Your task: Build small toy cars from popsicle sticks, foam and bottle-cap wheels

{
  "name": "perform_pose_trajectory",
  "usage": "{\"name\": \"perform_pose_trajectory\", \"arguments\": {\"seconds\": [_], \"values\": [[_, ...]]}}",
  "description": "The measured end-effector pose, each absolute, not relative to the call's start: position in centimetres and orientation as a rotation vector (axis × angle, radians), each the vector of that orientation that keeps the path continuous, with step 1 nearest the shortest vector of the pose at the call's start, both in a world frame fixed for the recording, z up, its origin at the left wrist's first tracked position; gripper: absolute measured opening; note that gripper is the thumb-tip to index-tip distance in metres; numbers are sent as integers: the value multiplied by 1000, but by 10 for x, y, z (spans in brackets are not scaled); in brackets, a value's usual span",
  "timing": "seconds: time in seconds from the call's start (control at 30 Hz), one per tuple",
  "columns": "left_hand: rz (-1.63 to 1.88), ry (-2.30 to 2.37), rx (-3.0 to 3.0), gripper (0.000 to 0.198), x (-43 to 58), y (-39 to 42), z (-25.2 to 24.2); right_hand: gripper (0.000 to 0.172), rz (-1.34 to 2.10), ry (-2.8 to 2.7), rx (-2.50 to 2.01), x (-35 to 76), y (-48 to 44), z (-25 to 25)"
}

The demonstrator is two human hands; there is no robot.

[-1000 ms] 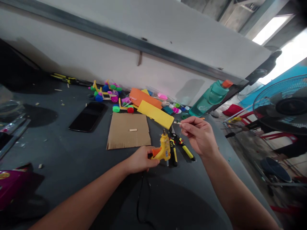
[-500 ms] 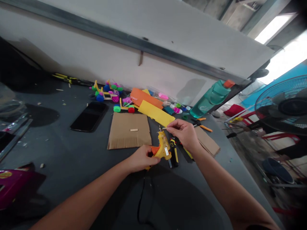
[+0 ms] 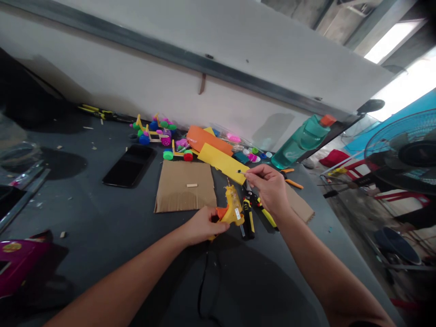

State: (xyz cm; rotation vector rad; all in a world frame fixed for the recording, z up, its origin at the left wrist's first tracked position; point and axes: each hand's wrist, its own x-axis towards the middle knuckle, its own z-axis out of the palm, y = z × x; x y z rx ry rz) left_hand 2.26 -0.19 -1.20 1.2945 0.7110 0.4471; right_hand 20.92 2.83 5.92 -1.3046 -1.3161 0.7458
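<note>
My left hand [image 3: 203,225] is wrapped around the handle of a yellow hot glue gun [image 3: 233,202], its nozzle pointing up and away from me. A black cord trails from it toward me. Between thumb and fingers, my right hand [image 3: 270,186] pinches a thin short stick [image 3: 242,172] with a dark tip, above and right of the nozzle and apart from it. Left of the gun lies a cardboard square [image 3: 180,171] with a small wooden piece [image 3: 192,185] on it. Yellow-and-black handled tools [image 3: 248,217] lie just right of the gun.
A phone [image 3: 129,165] lies left of the cardboard. Colourful small wheeled models [image 3: 153,131], yellow sheets [image 3: 221,162] and an orange sheet [image 3: 209,140] line the wall. A teal bottle [image 3: 299,141], orange-handled pliers [image 3: 294,184] and more cardboard [image 3: 301,204] sit right. A fan [image 3: 405,150] stands beyond the table.
My right hand has lifted the stick away from the glue gun's nozzle, up and to the right. My left hand keeps the glue gun in nearly the same place.
</note>
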Motion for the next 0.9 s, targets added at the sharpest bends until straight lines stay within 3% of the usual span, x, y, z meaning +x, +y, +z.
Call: {"name": "perform_pose_trajectory", "arguments": {"seconds": [0.37,0.9], "values": [[439,754,1128,15,24,0,-10,17,1044,-1113,-1270,221,18,58],[438,741,1127,20,22,0,-9,12,812,-1470,-1382,210,23,47]]}}
